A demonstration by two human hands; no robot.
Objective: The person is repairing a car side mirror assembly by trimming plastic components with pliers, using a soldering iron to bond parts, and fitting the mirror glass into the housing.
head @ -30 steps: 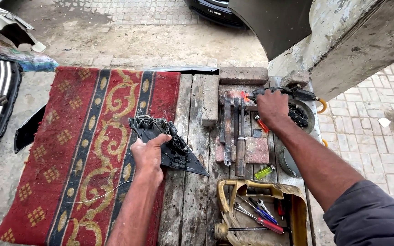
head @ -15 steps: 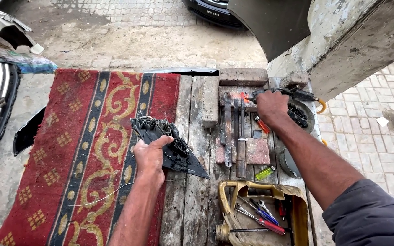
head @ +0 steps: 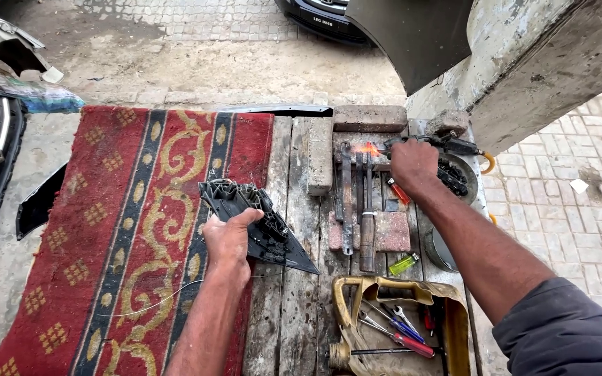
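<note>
Looking down, you could not make out exactly what your right hand gripped: its fingers were closed around a dark torch-like tool whose body was mostly hidden behind the knuckles, with only a small orange flame showing at its tip. Your sleeve ran out of view at the lower right, and a dark vehicle was cut off at the top edge. You worked outdoors on a worktop of weathered wooden planks, its left part covered by a red patterned rug, with dusty ground and brick paving around it. Metal tools lay side by side over bricks with their ends near the flame, and an open yellow tool bag of screwdrivers sat at the near edge. Your left hand was closed on the black plastic part, holding it at the rug's right border, tilted, its pointed end over bare planks. That part lay well apart from your right hand, with a long brick between them.
</note>
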